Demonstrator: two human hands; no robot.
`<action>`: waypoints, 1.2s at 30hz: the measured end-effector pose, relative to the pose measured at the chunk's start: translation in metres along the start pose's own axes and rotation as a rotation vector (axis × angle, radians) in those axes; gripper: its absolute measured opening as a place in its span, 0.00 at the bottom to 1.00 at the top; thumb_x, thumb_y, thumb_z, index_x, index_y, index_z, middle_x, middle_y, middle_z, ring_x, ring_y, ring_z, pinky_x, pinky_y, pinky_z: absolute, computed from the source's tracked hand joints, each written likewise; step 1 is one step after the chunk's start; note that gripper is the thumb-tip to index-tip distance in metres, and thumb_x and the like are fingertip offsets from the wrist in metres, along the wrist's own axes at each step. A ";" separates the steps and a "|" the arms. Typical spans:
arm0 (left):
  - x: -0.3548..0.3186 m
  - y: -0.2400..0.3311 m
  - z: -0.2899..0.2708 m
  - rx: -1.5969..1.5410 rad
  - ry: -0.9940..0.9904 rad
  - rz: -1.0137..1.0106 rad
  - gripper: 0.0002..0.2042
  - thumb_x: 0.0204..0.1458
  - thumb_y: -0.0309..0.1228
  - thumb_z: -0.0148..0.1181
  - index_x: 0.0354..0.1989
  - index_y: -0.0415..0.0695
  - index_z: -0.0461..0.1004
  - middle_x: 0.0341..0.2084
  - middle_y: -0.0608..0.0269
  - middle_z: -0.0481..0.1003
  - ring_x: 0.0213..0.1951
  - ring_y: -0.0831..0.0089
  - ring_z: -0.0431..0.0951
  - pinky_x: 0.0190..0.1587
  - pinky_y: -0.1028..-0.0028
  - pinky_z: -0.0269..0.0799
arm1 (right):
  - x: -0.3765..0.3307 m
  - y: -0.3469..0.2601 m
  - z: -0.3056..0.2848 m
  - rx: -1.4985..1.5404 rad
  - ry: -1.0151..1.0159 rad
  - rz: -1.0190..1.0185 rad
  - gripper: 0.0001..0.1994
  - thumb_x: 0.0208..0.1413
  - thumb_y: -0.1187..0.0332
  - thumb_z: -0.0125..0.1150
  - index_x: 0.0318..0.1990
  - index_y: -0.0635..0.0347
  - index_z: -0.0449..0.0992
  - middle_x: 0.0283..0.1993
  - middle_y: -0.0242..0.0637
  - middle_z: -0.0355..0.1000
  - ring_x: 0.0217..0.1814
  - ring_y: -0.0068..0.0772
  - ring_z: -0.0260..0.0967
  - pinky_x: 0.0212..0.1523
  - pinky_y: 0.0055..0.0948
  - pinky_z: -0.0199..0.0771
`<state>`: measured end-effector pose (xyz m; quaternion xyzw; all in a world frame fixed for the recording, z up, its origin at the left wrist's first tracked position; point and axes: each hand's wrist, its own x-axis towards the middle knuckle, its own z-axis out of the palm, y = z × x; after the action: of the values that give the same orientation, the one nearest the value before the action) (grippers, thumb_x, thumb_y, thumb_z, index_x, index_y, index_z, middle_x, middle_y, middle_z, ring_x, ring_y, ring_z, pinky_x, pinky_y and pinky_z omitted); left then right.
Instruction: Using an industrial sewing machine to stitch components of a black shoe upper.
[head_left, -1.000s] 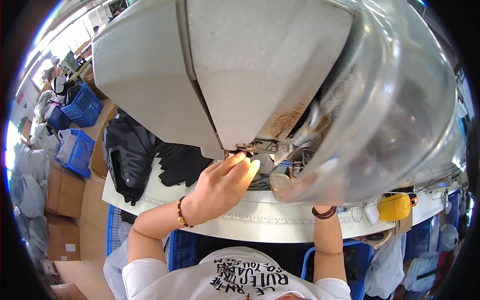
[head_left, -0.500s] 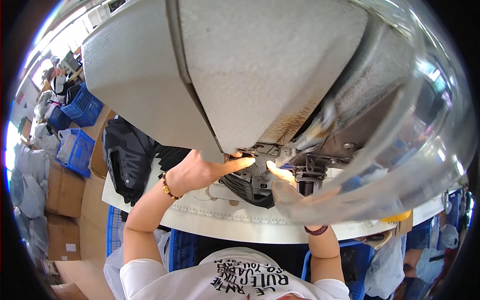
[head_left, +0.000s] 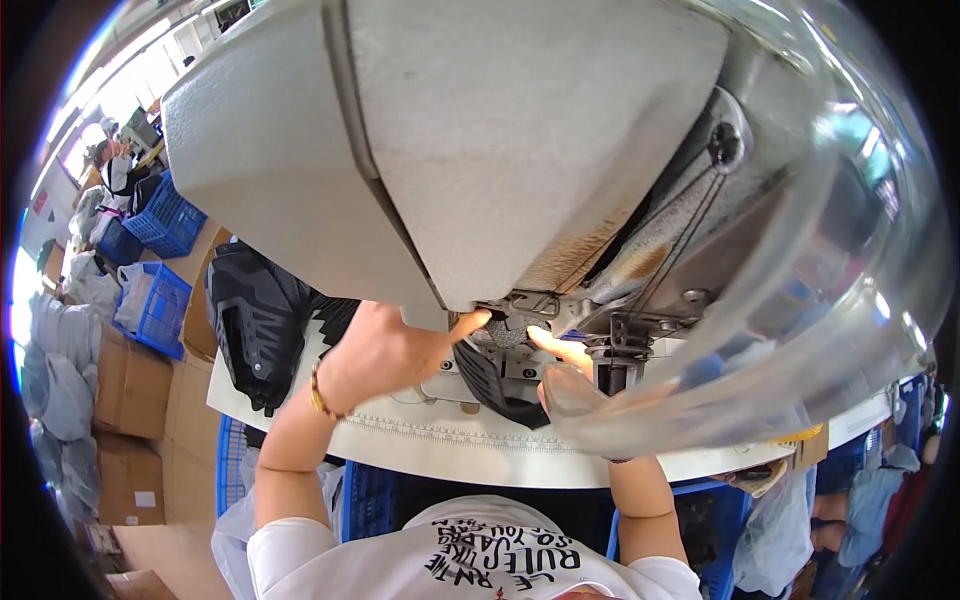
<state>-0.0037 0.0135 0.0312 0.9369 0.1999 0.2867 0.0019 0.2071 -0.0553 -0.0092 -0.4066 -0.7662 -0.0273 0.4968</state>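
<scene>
Beneath the grey head of the sewing machine, we had both hands close to the presser area, apart from each other, their index fingertips facing across a small gap. Our left hand reached in from the left, its index finger extended beside the grey mesh patch and its other fingers bent, partly hidden by the machine. Our right hand pointed toward the patch from the other side, much of it lying behind the clear plastic shield. We could not tell whether either hand pinched any material. The patch lay under the machine head, between our fingertips, and the black ribbed fabric piece curved from just below it toward the front edge of the white table.

On our left wrist we wore a beaded bracelet. To the left of that arm, we had dark patterned fabric pieces heaped on the table. Farther left, on the floor, we saw a blue plastic basket and a cardboard box; beyond them sat a person. Below the table's right side, we saw a translucent plastic bag.
</scene>
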 end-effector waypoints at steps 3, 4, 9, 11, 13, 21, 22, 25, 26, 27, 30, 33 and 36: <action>0.001 0.015 0.016 0.006 0.159 0.004 0.14 0.36 0.21 0.55 0.36 0.43 0.75 0.28 0.65 0.73 0.23 0.73 0.72 0.24 0.73 0.67 | 0.000 0.001 0.003 0.177 0.042 0.036 0.14 0.40 0.73 0.53 0.38 0.61 0.73 0.24 0.40 0.66 0.23 0.45 0.62 0.29 0.40 0.63; -0.002 0.015 0.021 0.053 0.239 0.073 0.15 0.36 0.22 0.55 0.36 0.42 0.75 0.31 0.64 0.74 0.24 0.75 0.72 0.22 0.75 0.67 | 0.000 0.001 0.004 0.167 0.059 0.025 0.15 0.40 0.72 0.52 0.38 0.62 0.74 0.22 0.39 0.65 0.22 0.43 0.60 0.30 0.40 0.63; 0.002 0.023 0.028 0.168 0.149 0.032 0.15 0.33 0.24 0.56 0.35 0.39 0.74 0.32 0.64 0.71 0.25 0.80 0.72 0.14 0.82 0.59 | 0.014 0.000 -0.011 -0.614 -0.115 -0.515 0.15 0.39 0.72 0.53 0.37 0.62 0.77 0.20 0.39 0.64 0.20 0.41 0.58 0.33 0.40 0.61; 0.007 0.027 0.029 0.222 0.250 -0.003 0.14 0.33 0.24 0.56 0.33 0.39 0.73 0.30 0.64 0.70 0.26 0.79 0.72 0.15 0.81 0.59 | 0.008 0.002 -0.010 -0.670 -0.134 -0.475 0.13 0.38 0.72 0.53 0.35 0.63 0.77 0.20 0.39 0.64 0.23 0.40 0.60 0.33 0.39 0.61; 0.004 0.026 0.031 0.234 0.245 0.009 0.14 0.33 0.24 0.56 0.33 0.38 0.73 0.30 0.63 0.70 0.28 0.78 0.72 0.16 0.81 0.60 | 0.009 0.003 -0.008 -0.628 -0.095 -0.469 0.13 0.40 0.72 0.55 0.36 0.62 0.77 0.22 0.39 0.65 0.25 0.41 0.62 0.33 0.38 0.62; 0.000 0.035 0.029 0.301 0.152 0.126 0.13 0.31 0.24 0.56 0.31 0.35 0.74 0.33 0.57 0.71 0.39 0.70 0.73 0.21 0.80 0.68 | -0.048 0.043 0.029 -1.080 -0.335 -0.578 0.14 0.58 0.58 0.45 0.34 0.53 0.76 0.21 0.24 0.67 0.26 0.21 0.65 0.34 0.28 0.69; -0.001 0.035 0.031 0.312 0.134 0.128 0.14 0.31 0.24 0.55 0.32 0.35 0.74 0.34 0.57 0.71 0.40 0.69 0.73 0.22 0.80 0.69 | -0.049 0.039 0.029 -0.840 -0.301 -0.386 0.14 0.57 0.58 0.46 0.34 0.54 0.76 0.23 0.25 0.68 0.28 0.21 0.66 0.36 0.29 0.69; -0.006 0.031 0.032 0.296 0.125 0.116 0.15 0.32 0.23 0.55 0.34 0.34 0.74 0.35 0.56 0.71 0.42 0.67 0.74 0.23 0.82 0.71 | -0.037 0.013 0.029 -0.096 -0.185 0.173 0.14 0.54 0.58 0.50 0.31 0.58 0.74 0.28 0.29 0.71 0.31 0.22 0.68 0.42 0.30 0.69; -0.007 0.029 0.033 0.258 0.139 0.111 0.16 0.32 0.22 0.54 0.35 0.33 0.74 0.36 0.55 0.71 0.42 0.67 0.74 0.22 0.82 0.71 | -0.033 0.008 0.026 0.149 -0.144 0.356 0.14 0.54 0.57 0.51 0.30 0.59 0.74 0.30 0.30 0.72 0.32 0.22 0.68 0.44 0.31 0.69; -0.007 0.026 0.033 0.258 0.141 0.110 0.16 0.32 0.22 0.54 0.35 0.33 0.74 0.36 0.55 0.71 0.42 0.67 0.74 0.22 0.82 0.71 | -0.030 0.004 0.022 0.148 -0.145 0.355 0.14 0.54 0.57 0.51 0.30 0.59 0.74 0.30 0.30 0.72 0.32 0.22 0.68 0.44 0.31 0.69; -0.007 0.014 0.033 0.177 0.171 0.107 0.16 0.33 0.23 0.55 0.36 0.36 0.74 0.36 0.58 0.72 0.31 0.73 0.76 0.19 0.83 0.69 | -0.025 -0.003 0.018 -0.186 -0.174 0.076 0.08 0.49 0.65 0.53 0.30 0.60 0.74 0.35 0.38 0.73 0.37 0.29 0.70 0.47 0.34 0.67; -0.008 0.009 0.034 0.171 0.196 0.090 0.16 0.35 0.26 0.60 0.37 0.42 0.75 0.35 0.64 0.74 0.11 0.80 0.63 0.12 0.81 0.62 | -0.027 -0.005 0.025 -0.064 -0.071 0.206 0.05 0.45 0.72 0.50 0.30 0.59 0.71 0.41 0.45 0.72 0.44 0.36 0.69 0.50 0.40 0.65; -0.009 0.009 0.034 0.142 0.188 0.069 0.15 0.36 0.26 0.61 0.37 0.41 0.75 0.36 0.64 0.74 0.12 0.80 0.64 0.13 0.81 0.61 | -0.028 -0.003 0.023 -0.116 -0.090 0.096 0.04 0.44 0.74 0.52 0.29 0.59 0.68 0.44 0.47 0.71 0.45 0.40 0.69 0.49 0.41 0.65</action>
<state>0.0109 0.0052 -0.0012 0.9100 0.1869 0.3583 -0.0930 0.1929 -0.0638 -0.0418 -0.4721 -0.7645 -0.0296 0.4381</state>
